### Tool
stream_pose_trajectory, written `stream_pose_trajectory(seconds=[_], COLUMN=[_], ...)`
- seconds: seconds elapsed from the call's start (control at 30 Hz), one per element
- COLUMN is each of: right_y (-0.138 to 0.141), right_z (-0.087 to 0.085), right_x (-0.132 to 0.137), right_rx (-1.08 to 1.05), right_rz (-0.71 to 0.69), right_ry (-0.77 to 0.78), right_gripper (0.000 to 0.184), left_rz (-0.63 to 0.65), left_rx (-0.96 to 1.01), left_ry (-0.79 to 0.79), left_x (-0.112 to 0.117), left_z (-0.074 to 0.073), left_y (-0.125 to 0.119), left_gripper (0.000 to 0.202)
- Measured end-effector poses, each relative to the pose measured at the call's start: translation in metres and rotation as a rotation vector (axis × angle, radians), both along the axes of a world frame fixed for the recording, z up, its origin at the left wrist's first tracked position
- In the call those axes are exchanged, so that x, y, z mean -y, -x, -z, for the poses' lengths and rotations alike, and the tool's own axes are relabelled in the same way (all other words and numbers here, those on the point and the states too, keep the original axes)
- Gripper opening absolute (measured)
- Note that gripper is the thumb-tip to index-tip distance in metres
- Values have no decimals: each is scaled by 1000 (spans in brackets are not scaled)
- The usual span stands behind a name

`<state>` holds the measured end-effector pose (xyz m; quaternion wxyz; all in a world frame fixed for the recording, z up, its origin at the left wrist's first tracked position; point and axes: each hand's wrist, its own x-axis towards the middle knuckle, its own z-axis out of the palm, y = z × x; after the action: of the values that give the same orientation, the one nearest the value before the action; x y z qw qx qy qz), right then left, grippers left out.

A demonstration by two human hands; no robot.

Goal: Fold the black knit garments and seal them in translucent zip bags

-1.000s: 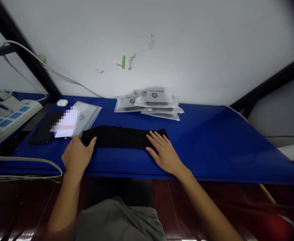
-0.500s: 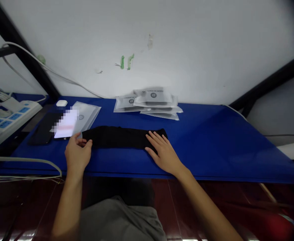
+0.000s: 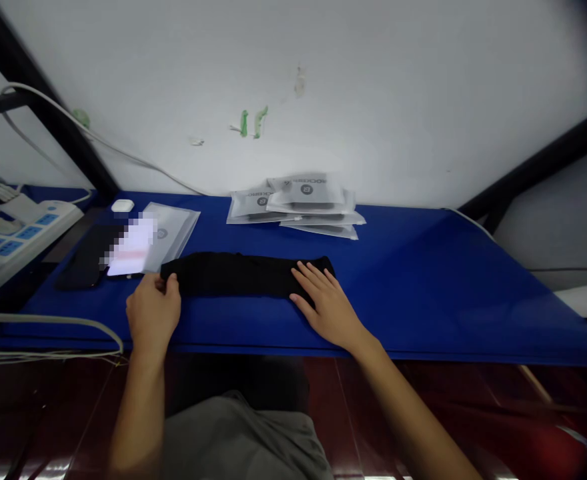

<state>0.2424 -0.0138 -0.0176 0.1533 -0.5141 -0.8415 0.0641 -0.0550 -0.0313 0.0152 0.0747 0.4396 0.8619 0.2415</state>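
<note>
A long, flat strip of black cloth, sleeve-like in shape, lies crosswise on the blue table. At its narrower left end, my left hand is closed, thumb and fingers pinching the edge; the fingertips are partly hidden. My right hand rests flat over the wider right end, fingers stretched out and slightly spread, pressing on the fabric without gripping it.
Printed translucent zip bags are piled at the back by the wall. Left of the cloth are another bag, a lit phone, a dark phone, a white earbud case and a power strip.
My left hand has shifted slightly left, and its fingers have closed on the cloth's end. My right hand stays in place.
</note>
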Motion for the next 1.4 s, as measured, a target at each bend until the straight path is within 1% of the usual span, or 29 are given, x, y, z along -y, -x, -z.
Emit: stream_pose_trajectory(seconds=[0.07,0.2,0.3,0.37,0.43,0.57,0.67,0.73,0.8,0.9,1.0,1.1,1.2,1.27,1.4], right_y=[1,3,0,-5,-8,-10,-8,-8,-8,-8,-8,-8,-8,-8,-9], right_z=[-2,-8,-10,-8,-5,1,2,2,2,2,2,2,2,3,4], right_x=[2,5,3,-1,-4,-5,-3,-2,-1,-2,-2,-1,-1,-2,-2], right_rx=[0,-41,-85,-85,-77,-62,-60,-68,-76,-85,-87,-87,-86,-86,-91], right_rz=[-11,-74,-44,15,58,73,69,66,66,70,67,65,65,65,62], right_ry=[5,14,-47,-89,-99,-73,-59,-55,-53,-53,-45,-42,-43,-45,-50], right_gripper=[52,50,47,46,46,47,47,47,47,47,46,46,46,47,47], left_rz=[-28,-114,-149,-139,-111,-85,-63,5,112,300,462,580,671,709,817], left_rx=[33,98,96,85,70,41,0,-30,-51,-74,-73,-59,-63,-87,-145], left_ry=[-57,-110,-146,-167,-190,-243,-324,-408,-495,-608,-667,-662,-649,-630,-502], left_x=[0,1,-1,-3,-5,-7,-9,-11,-13,-15,-14,-13,-13,-13,-8], left_z=[0,-3,-3,-2,0,1,-1,-3,-7,-15,-20,-19,-12,-7,-3], left_y=[3,9,10,8,4,-3,-7,-12,-21,-40,-60,-76,-87,-94,-101], left_gripper=[21,23,28,35,38,31,28,26,23,19,20,23,25,26,22])
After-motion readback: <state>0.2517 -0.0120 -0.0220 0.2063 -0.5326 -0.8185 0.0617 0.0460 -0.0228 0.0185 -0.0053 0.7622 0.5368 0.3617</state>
